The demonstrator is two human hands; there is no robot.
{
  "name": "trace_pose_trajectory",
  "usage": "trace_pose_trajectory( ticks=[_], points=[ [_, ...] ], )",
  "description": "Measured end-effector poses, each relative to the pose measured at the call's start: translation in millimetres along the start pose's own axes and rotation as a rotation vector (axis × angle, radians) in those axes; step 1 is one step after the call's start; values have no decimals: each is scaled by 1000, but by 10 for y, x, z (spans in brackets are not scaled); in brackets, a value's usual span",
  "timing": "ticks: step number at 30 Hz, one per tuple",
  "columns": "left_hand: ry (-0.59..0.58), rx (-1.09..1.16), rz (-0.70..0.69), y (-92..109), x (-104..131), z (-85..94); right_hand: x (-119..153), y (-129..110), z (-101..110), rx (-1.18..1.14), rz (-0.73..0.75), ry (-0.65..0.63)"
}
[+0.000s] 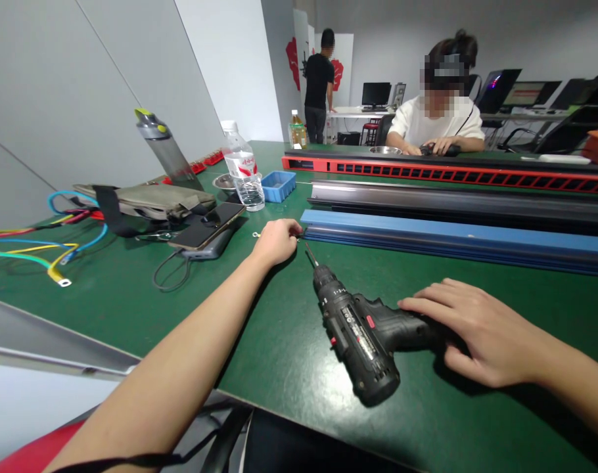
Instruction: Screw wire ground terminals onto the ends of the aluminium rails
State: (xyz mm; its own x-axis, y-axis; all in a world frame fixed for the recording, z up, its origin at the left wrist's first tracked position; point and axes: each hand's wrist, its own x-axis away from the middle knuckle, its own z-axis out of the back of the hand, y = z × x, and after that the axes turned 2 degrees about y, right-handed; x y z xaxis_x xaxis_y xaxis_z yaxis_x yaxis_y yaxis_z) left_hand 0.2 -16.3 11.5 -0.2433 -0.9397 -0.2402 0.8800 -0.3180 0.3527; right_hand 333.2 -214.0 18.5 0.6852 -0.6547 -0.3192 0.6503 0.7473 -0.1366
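Observation:
A black cordless drill lies on its side on the green table, its thin bit pointing away toward the end of a long blue profile. My right hand rests around the drill's handle end, fingers curved over it. At the left end of the blue profile is my left hand, its fingers bent together beside the profile's tip; whatever they hold is hidden or too small to name. Close to that hand, a small metal terminal lies on the table.
Behind the blue profile lie a dark profile and a red slotted rail. A water bottle, blue tray, phone, bag and cables are at left. A person sits opposite.

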Motion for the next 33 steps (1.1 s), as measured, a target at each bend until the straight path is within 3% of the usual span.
trace_pose_trajectory(
  ticks=[6,11,17,27,33],
  points=[
    [-40,-77,-29,31,0,41,-115,-180,-81,254,29,32],
    [-39,-91,-24,1,-1,39,-131,-167,-149,351,12,56],
    [65,107,-50,10,-2,53,-126,-156,-169,358,-15,82],
    [-158,488,-161,-57,-27,-10,-130,-158,-175,315,-37,94],
    [-190,500,-153,-80,-51,-28,-135,-166,-165,305,-47,88]
  ],
)
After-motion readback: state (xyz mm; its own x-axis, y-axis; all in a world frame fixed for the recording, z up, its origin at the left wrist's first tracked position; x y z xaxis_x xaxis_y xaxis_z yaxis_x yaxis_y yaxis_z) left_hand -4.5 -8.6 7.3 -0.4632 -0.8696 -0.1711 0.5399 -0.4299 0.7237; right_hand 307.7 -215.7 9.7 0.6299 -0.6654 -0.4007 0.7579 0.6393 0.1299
